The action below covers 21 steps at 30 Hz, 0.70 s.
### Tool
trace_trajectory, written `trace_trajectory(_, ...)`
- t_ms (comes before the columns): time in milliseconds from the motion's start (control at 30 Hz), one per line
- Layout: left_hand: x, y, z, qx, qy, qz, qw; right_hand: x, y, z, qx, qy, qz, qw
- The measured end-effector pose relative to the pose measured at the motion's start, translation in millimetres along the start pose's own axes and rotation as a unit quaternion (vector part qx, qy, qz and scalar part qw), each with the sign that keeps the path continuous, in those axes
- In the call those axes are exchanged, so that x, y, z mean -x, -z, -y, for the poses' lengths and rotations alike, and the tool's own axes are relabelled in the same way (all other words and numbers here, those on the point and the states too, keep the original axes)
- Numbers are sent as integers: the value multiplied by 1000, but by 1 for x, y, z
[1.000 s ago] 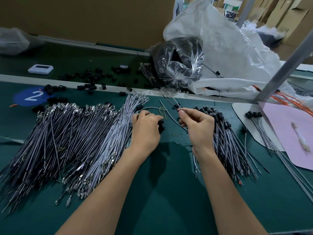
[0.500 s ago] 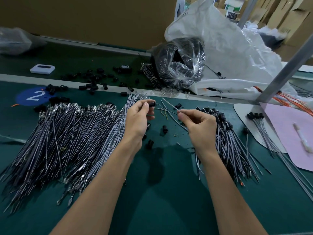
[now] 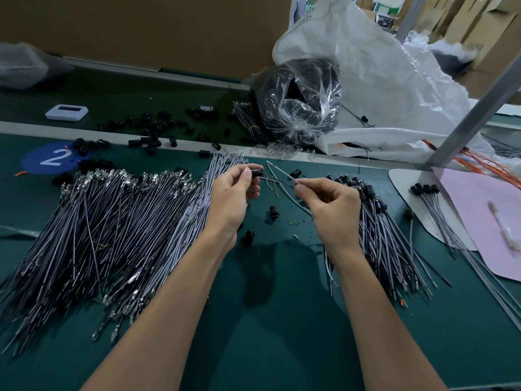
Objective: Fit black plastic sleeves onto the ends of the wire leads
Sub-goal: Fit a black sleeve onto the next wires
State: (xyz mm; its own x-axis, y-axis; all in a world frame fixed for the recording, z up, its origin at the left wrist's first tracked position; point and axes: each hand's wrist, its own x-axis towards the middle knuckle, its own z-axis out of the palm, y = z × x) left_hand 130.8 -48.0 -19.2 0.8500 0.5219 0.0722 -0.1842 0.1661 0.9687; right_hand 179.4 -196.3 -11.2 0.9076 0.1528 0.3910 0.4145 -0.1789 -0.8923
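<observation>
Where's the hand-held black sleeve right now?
Head view, centre: the black sleeve is pinched by the left hand, just left of the wire leads the right hand holds.

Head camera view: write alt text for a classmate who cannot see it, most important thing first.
A person's left hand pinches a black sleeve while the right hand pinches thin wires close beside it, above a green table. A big pile of bare wires lies to the left; a pile of sleeved wires lies to the right.
</observation>
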Motion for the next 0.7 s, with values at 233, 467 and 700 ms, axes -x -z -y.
trace_trajectory(233, -1, 1, 0, -6, -8, -1, 1000, 0, 1, 0, 24, 13, -1, 1000)
trace_trajectory(467, -1, 1, 1, -44, -22, 11, 999, -1, 2, -1, 33, 17, -18, 999)
trace_trajectory(700, 0, 0, 1, -47, -25, 33, 998, -2, 3, -1, 34, 10, -20, 999)
